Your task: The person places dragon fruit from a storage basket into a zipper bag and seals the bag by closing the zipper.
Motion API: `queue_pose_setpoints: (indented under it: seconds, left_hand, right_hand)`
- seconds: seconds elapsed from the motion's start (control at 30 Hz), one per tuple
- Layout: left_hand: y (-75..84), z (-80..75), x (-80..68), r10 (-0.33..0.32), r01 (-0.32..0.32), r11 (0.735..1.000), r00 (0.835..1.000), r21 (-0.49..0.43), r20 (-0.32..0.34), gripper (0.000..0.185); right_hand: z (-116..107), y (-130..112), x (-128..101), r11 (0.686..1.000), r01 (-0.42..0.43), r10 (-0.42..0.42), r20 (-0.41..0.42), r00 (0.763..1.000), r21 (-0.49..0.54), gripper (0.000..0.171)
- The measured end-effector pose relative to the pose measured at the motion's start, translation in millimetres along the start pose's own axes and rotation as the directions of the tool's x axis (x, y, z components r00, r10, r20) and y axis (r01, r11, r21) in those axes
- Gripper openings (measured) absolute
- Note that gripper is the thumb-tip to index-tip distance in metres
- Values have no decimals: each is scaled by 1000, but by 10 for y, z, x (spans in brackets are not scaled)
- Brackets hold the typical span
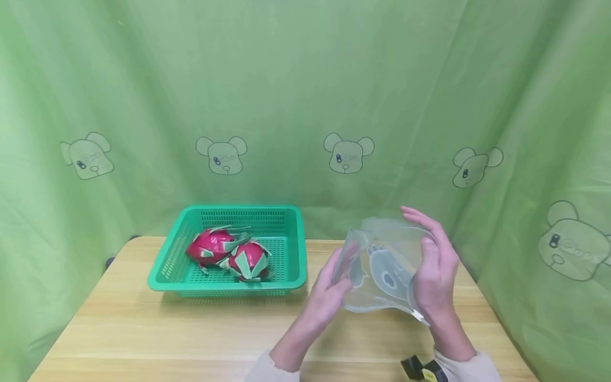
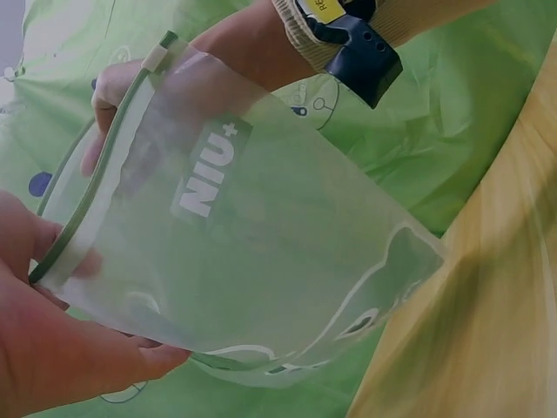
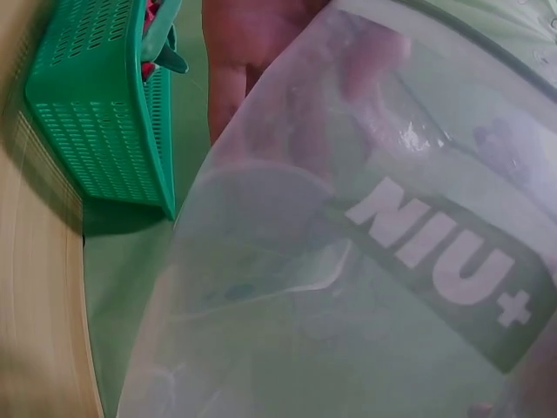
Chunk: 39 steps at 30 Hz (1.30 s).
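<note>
Both hands are at a translucent zip bag with a slider at one end of its rim, held up above the right part of the table. My left hand grips the bag's left edge, thumb on the near side and fingers behind the film. At the right edge is my right hand, holding the bag's side between thumb and raised fingers. The mouth is spread apart in the left wrist view, where the bag shows "NIU+" lettering and no contents. A pale paw-like print shows in the head view.
A green plastic basket stands on the wooden table to the left. Inside it lie two dragon fruits, one red-pink fruit behind another. A green curtain with bear-head prints hangs behind and around the table.
</note>
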<state>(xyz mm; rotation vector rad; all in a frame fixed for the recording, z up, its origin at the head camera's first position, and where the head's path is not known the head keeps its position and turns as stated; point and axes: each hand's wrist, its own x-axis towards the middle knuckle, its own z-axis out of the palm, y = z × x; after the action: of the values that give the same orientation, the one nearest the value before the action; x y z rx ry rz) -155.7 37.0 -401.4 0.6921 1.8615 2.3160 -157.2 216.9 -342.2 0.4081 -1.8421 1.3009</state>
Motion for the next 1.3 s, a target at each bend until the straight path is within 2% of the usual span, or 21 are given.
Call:
queue_pose_setpoints:
  seconds: [0.23, 0.5, 0.7, 0.83, 1.03, 1.17, 1.3]
  left_hand:
    - [47, -19, -25, 12, -10, 996, 999, 84, -30, 60]
    - [57, -90, -43, 86, -85, 995, 996, 48, -16, 54]
    - [103, -238, -80, 89, -86, 992, 996, 89, -24, 48]
    - [136, -376, -100, 102, -93, 982, 994, 163, -44, 44]
    - [165, -590, -129, 146, -110, 948, 984, 299, -103, 37]
    - [192, -735, -138, 191, -109, 907, 968, 406, -166, 32]
    - [217, -888, -138, 212, -70, 865, 949, 497, -235, 29]
  right_hand:
    - [18, 63, 19, 999, -28, 28, -32, 999, -17, 44]
    - [48, 78, 63, 998, -63, 63, -48, 997, 8, 43]
    - [79, 94, 98, 996, -82, 83, -42, 996, 28, 41]
    - [70, 105, 103, 995, -99, 100, -48, 994, 25, 40]
    - [69, 126, 109, 994, -109, 109, -72, 991, 5, 40]
    - [66, 123, 106, 995, -100, 102, -109, 989, 21, 41]
    - [62, 126, 86, 996, -76, 81, -150, 985, 36, 41]
